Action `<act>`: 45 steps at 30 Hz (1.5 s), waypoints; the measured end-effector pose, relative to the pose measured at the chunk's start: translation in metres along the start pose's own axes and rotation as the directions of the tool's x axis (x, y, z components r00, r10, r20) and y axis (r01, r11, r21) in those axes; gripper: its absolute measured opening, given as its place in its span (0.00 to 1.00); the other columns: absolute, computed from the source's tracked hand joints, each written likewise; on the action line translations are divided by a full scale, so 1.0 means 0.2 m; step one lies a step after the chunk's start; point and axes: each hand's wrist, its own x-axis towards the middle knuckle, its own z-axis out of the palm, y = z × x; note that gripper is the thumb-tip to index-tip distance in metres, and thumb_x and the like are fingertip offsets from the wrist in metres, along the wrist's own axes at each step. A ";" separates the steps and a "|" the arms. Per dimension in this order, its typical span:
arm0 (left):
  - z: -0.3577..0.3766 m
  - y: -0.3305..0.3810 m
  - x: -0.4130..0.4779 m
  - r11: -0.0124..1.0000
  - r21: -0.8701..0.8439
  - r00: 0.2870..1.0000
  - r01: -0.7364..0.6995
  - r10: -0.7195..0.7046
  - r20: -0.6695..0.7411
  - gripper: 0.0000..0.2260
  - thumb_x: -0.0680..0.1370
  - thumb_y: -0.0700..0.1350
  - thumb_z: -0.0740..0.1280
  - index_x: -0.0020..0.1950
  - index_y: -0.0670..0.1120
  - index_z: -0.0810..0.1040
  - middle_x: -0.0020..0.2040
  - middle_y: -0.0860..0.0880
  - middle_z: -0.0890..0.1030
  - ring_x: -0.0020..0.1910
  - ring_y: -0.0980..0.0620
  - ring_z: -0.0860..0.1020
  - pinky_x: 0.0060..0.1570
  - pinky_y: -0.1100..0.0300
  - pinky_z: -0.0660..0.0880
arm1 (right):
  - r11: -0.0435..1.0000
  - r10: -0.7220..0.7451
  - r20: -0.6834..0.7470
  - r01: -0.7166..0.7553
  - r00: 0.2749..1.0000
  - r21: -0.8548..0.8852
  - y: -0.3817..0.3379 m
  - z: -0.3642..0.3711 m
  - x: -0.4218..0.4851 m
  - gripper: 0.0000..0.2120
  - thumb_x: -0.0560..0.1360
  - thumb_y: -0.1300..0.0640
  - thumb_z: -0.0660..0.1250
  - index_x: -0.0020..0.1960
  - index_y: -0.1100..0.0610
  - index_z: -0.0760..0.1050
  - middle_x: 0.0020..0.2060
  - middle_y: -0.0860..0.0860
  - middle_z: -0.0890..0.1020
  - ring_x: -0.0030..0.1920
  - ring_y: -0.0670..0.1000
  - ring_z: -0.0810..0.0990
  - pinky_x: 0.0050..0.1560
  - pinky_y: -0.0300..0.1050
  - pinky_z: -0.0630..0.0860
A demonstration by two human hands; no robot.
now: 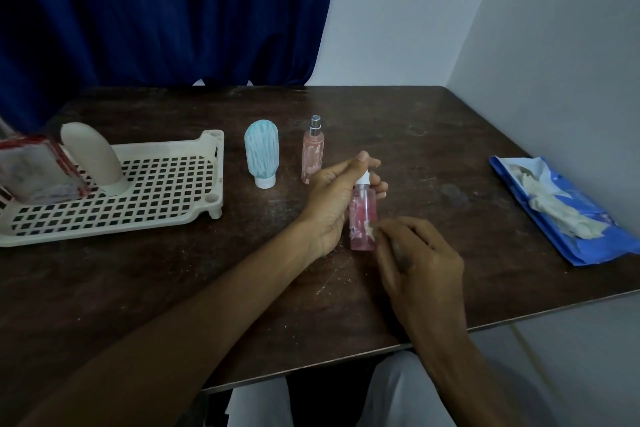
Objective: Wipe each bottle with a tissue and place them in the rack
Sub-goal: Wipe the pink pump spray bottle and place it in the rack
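Our left hand curls round the pink bottle near its white cap, holding it upright over the table in front of us; we cannot tell whether its base rests there. Our right hand pinches a small scrap of tissue against the bottle's lower side. To wipe well, we judge it best to turn the bottle in the left fingers, press lightly, and reach every smeared patch before going to the rack, well apart at our left
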 end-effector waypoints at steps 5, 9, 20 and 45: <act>0.00 -0.01 0.00 1.000 -0.010 1.000 0.004 -0.004 -0.014 0.11 0.82 0.45 0.65 0.52 0.37 0.81 0.36 0.46 0.79 0.38 0.51 0.82 0.49 0.55 0.82 | 0.999 -0.005 0.032 0.004 0.999 0.037 -0.04 0.02 0.01 0.10 0.71 0.68 0.74 0.51 0.60 0.84 0.47 0.52 0.82 0.45 0.46 0.79 0.48 0.31 0.73; -0.01 -0.01 0.01 0.999 -0.041 1.000 0.018 -0.018 -0.022 0.11 0.82 0.45 0.65 0.50 0.38 0.81 0.36 0.46 0.79 0.38 0.51 0.82 0.49 0.55 0.82 | 1.000 -0.017 0.070 0.015 0.997 0.019 -0.05 -0.02 -0.05 0.09 0.70 0.68 0.75 0.49 0.59 0.85 0.46 0.51 0.82 0.43 0.48 0.81 0.45 0.37 0.77; -0.01 -0.01 0.01 0.998 -0.057 0.999 0.034 -0.035 -0.017 0.11 0.82 0.45 0.64 0.50 0.38 0.80 0.35 0.47 0.80 0.38 0.50 0.83 0.49 0.54 0.82 | 0.999 0.020 0.062 -0.022 0.998 0.025 -0.07 0.00 -0.05 0.09 0.70 0.67 0.75 0.49 0.59 0.84 0.45 0.51 0.82 0.43 0.47 0.80 0.45 0.33 0.75; 0.01 0.00 -0.03 0.995 0.081 0.997 -0.063 0.059 0.059 0.14 0.85 0.48 0.58 0.47 0.42 0.77 0.37 0.48 0.80 0.35 0.52 0.79 0.39 0.56 0.78 | 0.995 0.061 0.012 -0.062 0.998 0.076 -0.06 0.00 -0.04 0.09 0.71 0.67 0.75 0.50 0.58 0.85 0.45 0.51 0.83 0.43 0.47 0.81 0.44 0.38 0.78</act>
